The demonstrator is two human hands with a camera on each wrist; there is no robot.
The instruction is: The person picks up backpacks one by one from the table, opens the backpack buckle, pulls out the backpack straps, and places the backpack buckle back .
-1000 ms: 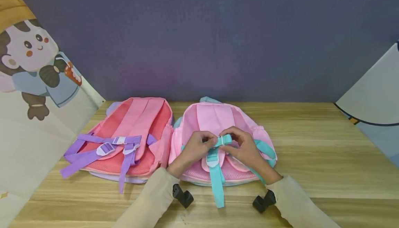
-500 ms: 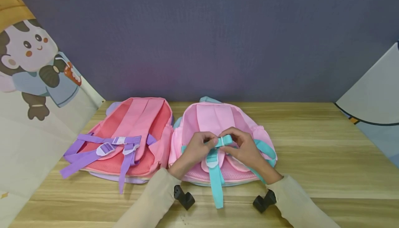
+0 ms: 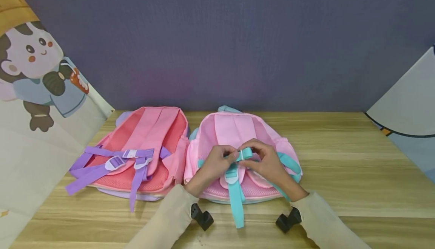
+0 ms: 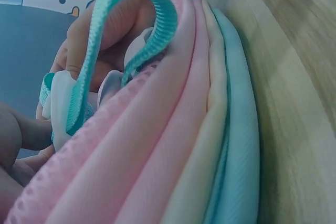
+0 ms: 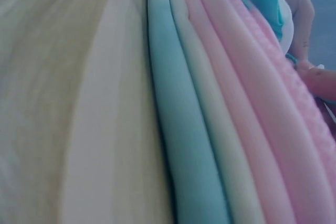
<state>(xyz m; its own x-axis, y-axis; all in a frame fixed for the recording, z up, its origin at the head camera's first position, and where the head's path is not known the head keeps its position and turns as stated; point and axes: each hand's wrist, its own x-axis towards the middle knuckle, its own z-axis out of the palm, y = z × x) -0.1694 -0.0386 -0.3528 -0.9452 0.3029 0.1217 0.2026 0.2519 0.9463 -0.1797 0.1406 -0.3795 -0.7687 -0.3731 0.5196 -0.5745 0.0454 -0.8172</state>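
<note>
A light pink backpack (image 3: 225,128) lies with its straps up, in the middle of the head view. Over its lower half, my left hand (image 3: 211,166) and right hand (image 3: 266,162) pinch a teal chest strap (image 3: 247,153) that has a small white clip. The left fingers hold its left part; the right thumb and fingers hold the looped end. A teal strap tail (image 3: 236,205) hangs from a white adjuster buckle (image 3: 232,177) below the hands. In the left wrist view the white clip (image 4: 63,98) shows between fingers, beside teal webbing (image 4: 90,64).
Left of it, touching, lies a coral backpack (image 3: 149,128) with purple straps (image 3: 136,184) and its chest clip (image 3: 130,153) joined. Both rest on a wooden table (image 3: 353,166). A dark wall (image 3: 238,52) rises behind, with printed panels at the sides.
The left hand has shifted slightly right, closer to the right hand along the teal strap. The right hand and both backpacks look almost unmoved.
</note>
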